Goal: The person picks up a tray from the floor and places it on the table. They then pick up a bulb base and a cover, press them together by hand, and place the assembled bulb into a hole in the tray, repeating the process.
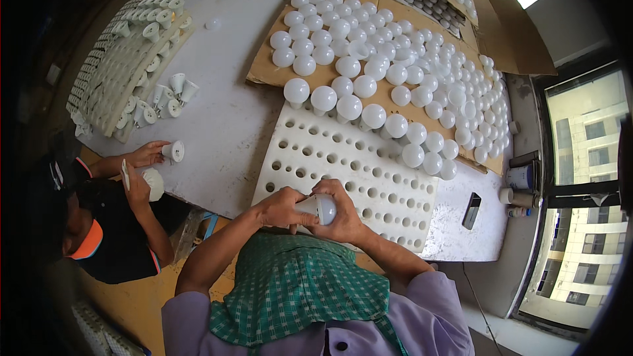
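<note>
Both my hands meet around one white light bulb [324,209], held low over the near edge of a white foam tray [277,203]. My left hand [282,209] grips the bulb's narrower base end. My right hand [344,214] wraps the rounded dome end from the other side. Rows of round holes cover the tray. Along the tray's far edge stands a row of white bulb domes [323,98], and the holes nearer to me show bare.
Loose white domes [376,66] crowd a cardboard sheet [262,66] beyond the tray. At left, a co-worker's hand [149,153] holds a white bulb housing [173,151] near a rack of housings [105,69]. A dark phone-like box [471,211] lies at right, by the window.
</note>
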Demonstrator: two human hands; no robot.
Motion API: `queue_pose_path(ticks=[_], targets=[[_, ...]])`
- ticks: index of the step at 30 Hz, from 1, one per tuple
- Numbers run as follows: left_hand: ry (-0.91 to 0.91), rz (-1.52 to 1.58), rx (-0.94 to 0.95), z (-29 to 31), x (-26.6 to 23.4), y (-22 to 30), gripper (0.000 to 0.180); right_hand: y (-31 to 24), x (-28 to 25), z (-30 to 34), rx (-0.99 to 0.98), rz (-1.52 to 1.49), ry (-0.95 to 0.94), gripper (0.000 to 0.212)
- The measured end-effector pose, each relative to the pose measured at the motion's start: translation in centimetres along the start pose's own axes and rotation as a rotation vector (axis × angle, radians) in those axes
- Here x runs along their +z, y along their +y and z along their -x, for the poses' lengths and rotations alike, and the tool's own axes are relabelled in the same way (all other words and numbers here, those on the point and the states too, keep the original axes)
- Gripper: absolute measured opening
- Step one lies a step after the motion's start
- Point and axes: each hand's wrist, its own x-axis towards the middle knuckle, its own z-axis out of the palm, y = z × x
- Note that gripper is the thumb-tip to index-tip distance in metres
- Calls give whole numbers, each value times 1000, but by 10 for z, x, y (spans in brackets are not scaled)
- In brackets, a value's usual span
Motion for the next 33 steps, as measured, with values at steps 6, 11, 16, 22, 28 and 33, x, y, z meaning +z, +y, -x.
queue_pose_path(ticks=[6,11,16,22,28,33], targets=[[268,74,56,-11,-17,-34,58,25,-81,-4,58,438,202,57],[490,7,22,-9,-59,-60,43,61,-149,-24,203,1019,162,55],[895,-120,128,15,-102,-99,36,63,-161,-50,164,1022,167,49],[1506,-354,-12,59,-181,-134,46,114,-223,-137,422,983,345,45],[1405,-736,-329,49,-228,-180,71,160,-251,-173,669,1203,25,71],[1410,-785,-330,50,-231,-180,66,109,-239,-174,653,1134,221,64]])
